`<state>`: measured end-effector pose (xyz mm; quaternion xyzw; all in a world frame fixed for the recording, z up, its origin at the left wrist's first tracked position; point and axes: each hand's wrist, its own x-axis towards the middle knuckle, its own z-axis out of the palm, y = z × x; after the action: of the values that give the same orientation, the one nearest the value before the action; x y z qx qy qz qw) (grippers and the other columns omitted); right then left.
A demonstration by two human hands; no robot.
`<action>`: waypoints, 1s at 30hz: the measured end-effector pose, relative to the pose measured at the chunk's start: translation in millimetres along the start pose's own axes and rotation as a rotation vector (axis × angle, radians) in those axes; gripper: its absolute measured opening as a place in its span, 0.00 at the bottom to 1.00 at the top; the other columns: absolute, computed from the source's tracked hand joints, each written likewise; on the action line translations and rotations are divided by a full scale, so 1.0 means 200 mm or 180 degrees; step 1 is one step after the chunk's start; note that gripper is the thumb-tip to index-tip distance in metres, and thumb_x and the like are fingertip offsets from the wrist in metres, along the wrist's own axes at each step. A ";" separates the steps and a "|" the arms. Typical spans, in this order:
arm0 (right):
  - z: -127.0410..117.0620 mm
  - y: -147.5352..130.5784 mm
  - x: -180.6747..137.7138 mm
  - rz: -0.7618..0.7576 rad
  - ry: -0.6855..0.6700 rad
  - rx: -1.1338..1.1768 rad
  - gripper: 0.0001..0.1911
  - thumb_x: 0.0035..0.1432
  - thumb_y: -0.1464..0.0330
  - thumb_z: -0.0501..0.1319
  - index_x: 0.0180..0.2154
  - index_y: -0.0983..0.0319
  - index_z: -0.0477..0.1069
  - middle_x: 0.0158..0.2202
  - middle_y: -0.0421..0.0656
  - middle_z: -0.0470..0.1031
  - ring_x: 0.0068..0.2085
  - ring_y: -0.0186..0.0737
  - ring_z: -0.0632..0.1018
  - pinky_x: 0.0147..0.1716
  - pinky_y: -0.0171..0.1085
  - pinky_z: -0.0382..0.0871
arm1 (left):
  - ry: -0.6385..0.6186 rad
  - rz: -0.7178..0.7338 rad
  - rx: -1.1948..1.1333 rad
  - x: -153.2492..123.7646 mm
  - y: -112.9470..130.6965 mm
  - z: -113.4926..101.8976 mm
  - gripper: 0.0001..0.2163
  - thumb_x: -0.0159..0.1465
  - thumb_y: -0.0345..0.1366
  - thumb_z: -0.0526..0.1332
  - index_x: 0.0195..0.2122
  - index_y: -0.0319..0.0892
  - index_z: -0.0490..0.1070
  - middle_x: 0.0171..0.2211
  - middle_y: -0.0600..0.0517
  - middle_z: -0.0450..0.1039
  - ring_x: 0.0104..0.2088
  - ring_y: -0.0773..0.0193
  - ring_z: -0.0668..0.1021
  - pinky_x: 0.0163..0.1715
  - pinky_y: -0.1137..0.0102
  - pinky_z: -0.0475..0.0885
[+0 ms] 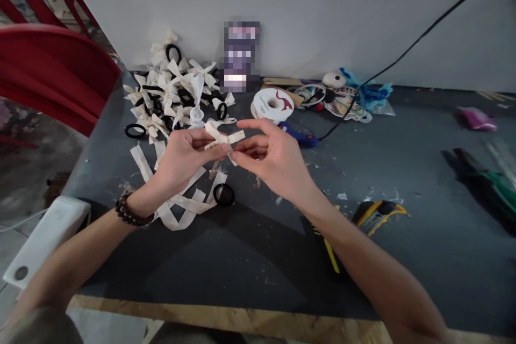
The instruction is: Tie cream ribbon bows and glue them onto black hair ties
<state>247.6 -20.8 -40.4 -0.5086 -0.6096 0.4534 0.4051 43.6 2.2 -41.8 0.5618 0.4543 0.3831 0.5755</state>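
Note:
A cream ribbon bow (226,138) is pinched between the thumb and fingers of my left hand (185,153), above the table. My right hand (271,153) meets it from the other side, thumb and a finger closed at the bow's lower tail, index finger raised. Beneath my hands lie loose strips of cream ribbon (177,220) and a black hair tie (223,194). Beyond my left hand is a heap of cream bows (171,83) with black hair ties among them.
Behind my hands stand a ribbon spool (272,105) and a blue glue gun (300,135) with a black cable. A yellow-and-black cutter (379,216) lies near my right forearm, green-handled pliers (489,183) farther right. A white power strip (48,239) sits at the left edge, beside a red chair (52,75).

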 end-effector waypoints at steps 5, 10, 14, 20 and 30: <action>-0.01 -0.01 0.00 0.0003 -0.0077 -0.0155 0.28 0.58 0.63 0.72 0.58 0.60 0.72 0.37 0.44 0.85 0.36 0.46 0.85 0.39 0.45 0.82 | 0.0044 -0.0066 -0.0024 0.00 -0.01 0.00 0.15 0.56 0.46 0.78 0.35 0.40 0.83 0.34 0.47 0.84 0.36 0.57 0.86 0.42 0.63 0.85; -0.02 -0.02 -0.01 -0.0026 -0.0186 -0.0266 0.22 0.61 0.59 0.70 0.54 0.59 0.75 0.38 0.44 0.85 0.38 0.45 0.85 0.38 0.43 0.81 | 0.0007 -0.0058 -0.0048 0.01 -0.01 -0.01 0.11 0.58 0.42 0.78 0.32 0.40 0.82 0.30 0.49 0.82 0.33 0.60 0.84 0.38 0.66 0.84; -0.01 -0.01 0.00 -0.0147 0.0034 -0.0306 0.13 0.64 0.58 0.67 0.44 0.59 0.79 0.34 0.43 0.84 0.35 0.41 0.84 0.34 0.40 0.77 | -0.0212 -0.0032 0.0007 0.00 -0.01 -0.01 0.09 0.60 0.42 0.76 0.36 0.42 0.83 0.34 0.48 0.83 0.35 0.60 0.84 0.38 0.67 0.83; 0.00 0.00 0.00 -0.0263 0.0165 -0.0399 0.07 0.64 0.62 0.67 0.37 0.59 0.79 0.32 0.42 0.83 0.33 0.39 0.82 0.32 0.39 0.74 | -0.0395 0.0026 -0.0009 -0.01 -0.01 0.00 0.12 0.60 0.43 0.76 0.42 0.44 0.84 0.41 0.46 0.85 0.39 0.59 0.85 0.42 0.66 0.83; -0.06 0.03 0.04 0.0280 -0.0351 0.0370 0.11 0.62 0.59 0.70 0.34 0.61 0.79 0.29 0.42 0.82 0.31 0.38 0.82 0.33 0.38 0.76 | -0.0333 -0.0138 -0.0060 0.00 0.01 0.00 0.10 0.62 0.42 0.74 0.36 0.41 0.85 0.39 0.46 0.84 0.33 0.64 0.82 0.35 0.71 0.83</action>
<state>259.9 -10.9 -41.7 -0.4848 -0.5807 0.5326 0.3795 44.5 2.2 -39.7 0.5657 0.4320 0.3449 0.6119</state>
